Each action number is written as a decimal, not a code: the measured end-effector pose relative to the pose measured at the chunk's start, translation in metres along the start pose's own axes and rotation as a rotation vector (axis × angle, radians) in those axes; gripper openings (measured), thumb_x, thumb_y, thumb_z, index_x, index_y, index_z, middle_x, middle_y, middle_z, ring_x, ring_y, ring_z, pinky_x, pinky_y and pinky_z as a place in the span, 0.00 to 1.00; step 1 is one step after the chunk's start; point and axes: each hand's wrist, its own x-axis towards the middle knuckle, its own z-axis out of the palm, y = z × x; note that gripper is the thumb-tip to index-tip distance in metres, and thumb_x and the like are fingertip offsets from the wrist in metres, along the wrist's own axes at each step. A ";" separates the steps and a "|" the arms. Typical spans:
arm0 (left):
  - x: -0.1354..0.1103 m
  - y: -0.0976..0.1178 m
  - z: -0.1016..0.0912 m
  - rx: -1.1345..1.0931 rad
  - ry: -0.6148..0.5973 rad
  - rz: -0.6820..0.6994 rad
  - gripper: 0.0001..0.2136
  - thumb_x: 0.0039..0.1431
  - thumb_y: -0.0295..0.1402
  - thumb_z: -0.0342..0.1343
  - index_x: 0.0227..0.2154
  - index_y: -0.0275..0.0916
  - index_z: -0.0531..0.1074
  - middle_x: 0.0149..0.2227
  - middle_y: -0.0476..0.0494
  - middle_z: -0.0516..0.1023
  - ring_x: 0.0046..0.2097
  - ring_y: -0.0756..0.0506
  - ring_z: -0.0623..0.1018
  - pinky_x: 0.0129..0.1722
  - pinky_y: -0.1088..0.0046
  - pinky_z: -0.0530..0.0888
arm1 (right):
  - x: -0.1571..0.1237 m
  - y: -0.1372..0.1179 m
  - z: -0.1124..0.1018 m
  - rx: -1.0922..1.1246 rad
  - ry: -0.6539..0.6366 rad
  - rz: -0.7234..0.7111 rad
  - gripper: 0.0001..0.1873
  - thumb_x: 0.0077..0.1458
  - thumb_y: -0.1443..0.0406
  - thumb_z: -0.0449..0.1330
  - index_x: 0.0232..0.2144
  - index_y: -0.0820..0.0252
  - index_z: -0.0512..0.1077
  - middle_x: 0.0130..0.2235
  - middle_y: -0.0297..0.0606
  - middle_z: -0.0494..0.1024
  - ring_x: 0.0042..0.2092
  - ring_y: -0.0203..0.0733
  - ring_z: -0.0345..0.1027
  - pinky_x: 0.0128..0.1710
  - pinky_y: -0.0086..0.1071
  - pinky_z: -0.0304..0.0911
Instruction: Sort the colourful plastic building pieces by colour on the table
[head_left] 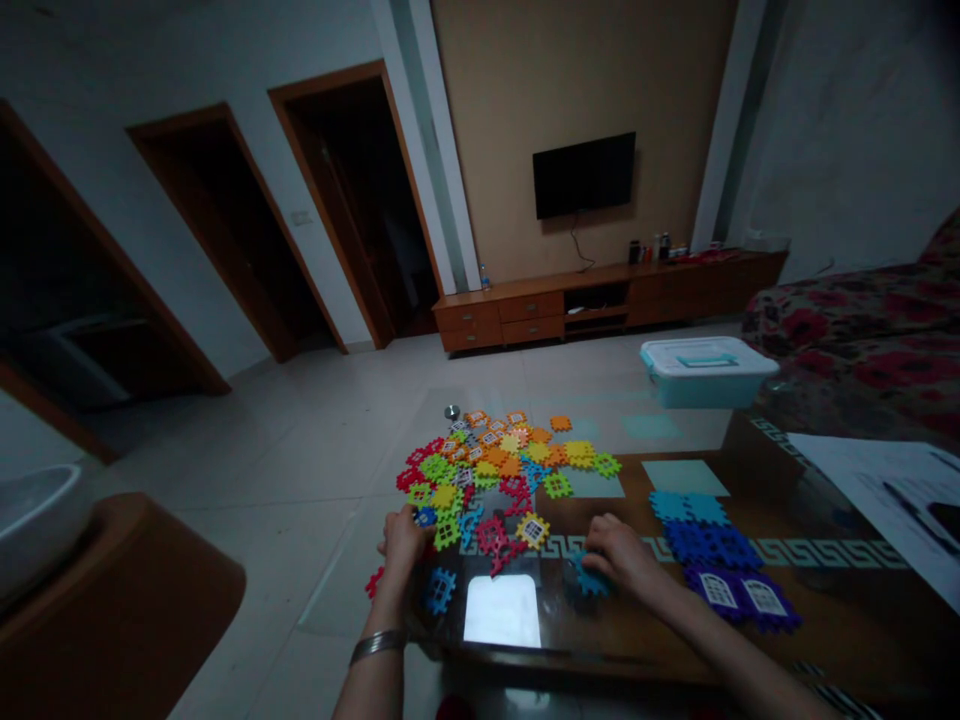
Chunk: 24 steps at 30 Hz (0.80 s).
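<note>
My right hand (621, 552) is closed around the edge of a blue interlocking plastic tile (589, 577), low over the front of the glass-topped table (570, 640). My left hand (403, 538) is at the left edge of the tile pile, its fingers curled; anything between them is hidden. Right by its fingertips lies a dark blue tile (424, 516). A blue window tile (440, 590) lies to the right of my left wrist. Between my hands are a red tile (492, 537) and a yellow window tile (533, 530). Orange, green and yellow tiles (510, 466) heap up beyond them.
Right of my right hand lie rows of light blue tiles (688, 507), dark blue tiles (712, 545) and purple window tiles (742, 597). A lidded teal box (705, 385) stands at the back right. Paper sheets (885, 490) with a pen (916, 512) lie on the right.
</note>
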 end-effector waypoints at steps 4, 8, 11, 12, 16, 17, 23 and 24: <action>-0.003 0.001 -0.003 0.014 0.001 0.000 0.23 0.52 0.37 0.58 0.52 0.39 0.67 0.51 0.34 0.71 0.53 0.36 0.72 0.46 0.60 0.69 | 0.005 0.011 -0.016 0.162 0.135 0.034 0.08 0.54 0.64 0.56 0.31 0.57 0.76 0.34 0.40 0.78 0.37 0.44 0.70 0.39 0.36 0.61; -0.007 0.005 -0.003 0.057 0.120 0.088 0.22 0.56 0.37 0.55 0.54 0.40 0.67 0.57 0.32 0.68 0.59 0.35 0.66 0.51 0.56 0.66 | 0.008 0.036 -0.036 0.298 0.404 0.180 0.19 0.51 0.58 0.55 0.43 0.59 0.74 0.31 0.39 0.78 0.33 0.45 0.71 0.35 0.36 0.64; -0.012 0.015 0.003 0.071 0.080 0.231 0.21 0.58 0.36 0.53 0.55 0.40 0.68 0.63 0.33 0.62 0.64 0.35 0.60 0.56 0.52 0.62 | 0.007 0.050 -0.049 0.370 0.518 0.233 0.22 0.47 0.54 0.56 0.41 0.60 0.75 0.30 0.39 0.77 0.33 0.46 0.71 0.34 0.36 0.65; -0.014 0.020 0.006 0.066 0.037 0.276 0.21 0.58 0.36 0.53 0.55 0.40 0.68 0.64 0.33 0.63 0.64 0.35 0.60 0.58 0.51 0.61 | 0.006 0.052 -0.052 0.387 0.535 0.239 0.22 0.46 0.53 0.57 0.40 0.60 0.76 0.30 0.39 0.78 0.33 0.46 0.71 0.34 0.36 0.65; -0.029 0.039 0.015 0.024 -0.077 0.439 0.22 0.59 0.34 0.53 0.57 0.39 0.67 0.63 0.35 0.65 0.65 0.38 0.61 0.61 0.51 0.56 | 0.003 0.052 -0.055 0.430 0.550 0.234 0.22 0.45 0.52 0.58 0.38 0.60 0.76 0.32 0.40 0.79 0.33 0.45 0.72 0.35 0.35 0.66; -0.034 0.044 0.016 0.021 -0.097 0.477 0.22 0.59 0.33 0.53 0.57 0.40 0.66 0.63 0.36 0.65 0.65 0.39 0.61 0.62 0.51 0.56 | 0.004 0.052 -0.055 0.433 0.549 0.235 0.22 0.45 0.52 0.58 0.37 0.60 0.76 0.32 0.41 0.79 0.33 0.45 0.72 0.35 0.35 0.66; -0.071 0.063 0.021 0.138 -0.086 0.632 0.20 0.58 0.31 0.55 0.54 0.42 0.69 0.64 0.36 0.63 0.65 0.35 0.60 0.61 0.48 0.58 | 0.005 0.075 -0.066 0.405 0.680 0.305 0.21 0.44 0.51 0.60 0.36 0.59 0.74 0.31 0.40 0.79 0.33 0.46 0.72 0.34 0.35 0.65; -0.077 0.065 0.023 0.146 -0.072 0.657 0.19 0.58 0.31 0.55 0.53 0.42 0.70 0.63 0.36 0.64 0.65 0.35 0.60 0.60 0.48 0.58 | 0.004 0.083 -0.070 0.396 0.728 0.335 0.22 0.43 0.51 0.60 0.37 0.59 0.74 0.30 0.39 0.78 0.33 0.46 0.72 0.33 0.35 0.65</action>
